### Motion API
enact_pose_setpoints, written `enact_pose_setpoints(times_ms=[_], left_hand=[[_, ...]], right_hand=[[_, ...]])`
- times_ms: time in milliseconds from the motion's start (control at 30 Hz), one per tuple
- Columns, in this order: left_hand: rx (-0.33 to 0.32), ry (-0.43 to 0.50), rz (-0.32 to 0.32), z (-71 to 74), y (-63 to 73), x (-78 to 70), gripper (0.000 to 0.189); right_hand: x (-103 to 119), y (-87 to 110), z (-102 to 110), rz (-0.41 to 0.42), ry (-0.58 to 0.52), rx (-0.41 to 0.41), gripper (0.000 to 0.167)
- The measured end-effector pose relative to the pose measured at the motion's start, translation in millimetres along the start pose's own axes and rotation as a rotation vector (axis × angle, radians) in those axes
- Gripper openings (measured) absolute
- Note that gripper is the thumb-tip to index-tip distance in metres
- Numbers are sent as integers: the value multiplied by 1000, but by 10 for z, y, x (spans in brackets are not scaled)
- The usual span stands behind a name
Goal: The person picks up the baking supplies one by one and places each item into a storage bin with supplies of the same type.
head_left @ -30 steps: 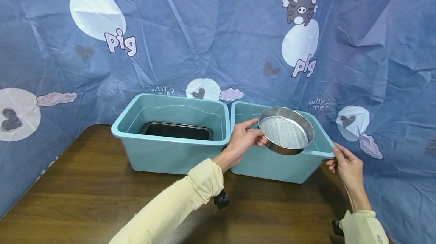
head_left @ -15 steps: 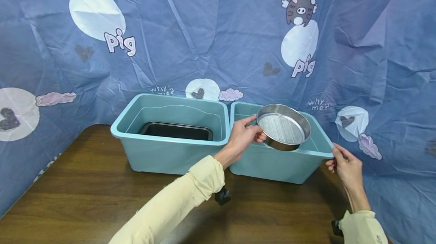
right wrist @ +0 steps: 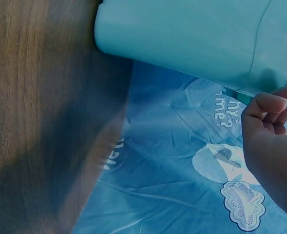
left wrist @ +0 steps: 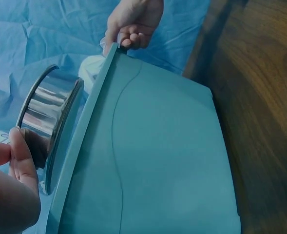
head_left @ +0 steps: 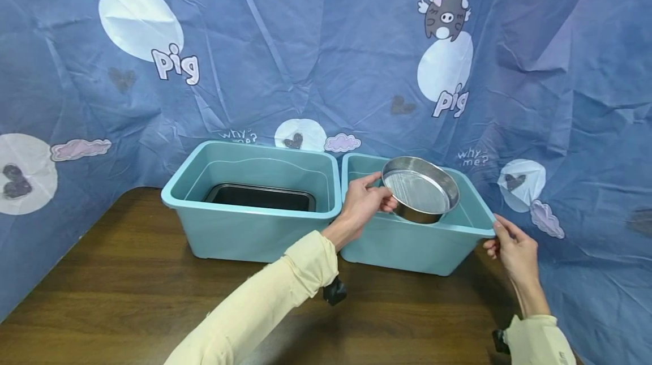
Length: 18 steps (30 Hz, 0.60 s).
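Note:
A round metal sieve (head_left: pixel 420 190) with a fine mesh bottom is held over the front rim of the right teal bin (head_left: pixel 397 249). My left hand (head_left: pixel 361 204) pinches its left edge between thumb and fingers. In the left wrist view, the sieve's shiny side wall (left wrist: pixel 48 105) shows just above the bin's rim. At the bin's front right corner, my right hand (head_left: pixel 517 249) grips the rim, thumb on top and fingers curled beneath. The right wrist view shows that hand's bent fingers at the corner, partly cut off by the frame edge.
A matching left bin (head_left: pixel 260 235) stands close beside the right one, with a dark rectangular pan (head_left: pixel 260 198) at its bottom. Both bins are on a brown wooden table (head_left: pixel 127 297). Behind them hangs a blue printed cloth (head_left: pixel 316 42).
My left hand has brought the sieve slightly left and back over the right bin. The right hand keeps its grip on the bin's corner. The head view has shifted a little.

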State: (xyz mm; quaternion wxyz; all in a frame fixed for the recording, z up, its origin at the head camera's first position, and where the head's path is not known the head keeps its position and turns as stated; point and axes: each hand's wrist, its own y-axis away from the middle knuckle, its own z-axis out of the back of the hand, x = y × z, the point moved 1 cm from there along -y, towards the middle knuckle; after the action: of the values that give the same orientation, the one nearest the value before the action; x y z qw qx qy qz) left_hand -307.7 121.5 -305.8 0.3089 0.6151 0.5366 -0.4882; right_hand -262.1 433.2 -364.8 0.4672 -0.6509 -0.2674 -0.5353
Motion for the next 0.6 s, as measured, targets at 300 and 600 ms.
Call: enact_pose_setpoints(times_ms=[300, 600], left_hand=[[-12, -24, 3, -12, -14, -6, 61], [-37, -6, 17, -8, -69, 6, 63]], right_hand=[[26, -13, -7, -28, -3, -2, 22], [12, -15, -3, -63, -2, -17, 28]])
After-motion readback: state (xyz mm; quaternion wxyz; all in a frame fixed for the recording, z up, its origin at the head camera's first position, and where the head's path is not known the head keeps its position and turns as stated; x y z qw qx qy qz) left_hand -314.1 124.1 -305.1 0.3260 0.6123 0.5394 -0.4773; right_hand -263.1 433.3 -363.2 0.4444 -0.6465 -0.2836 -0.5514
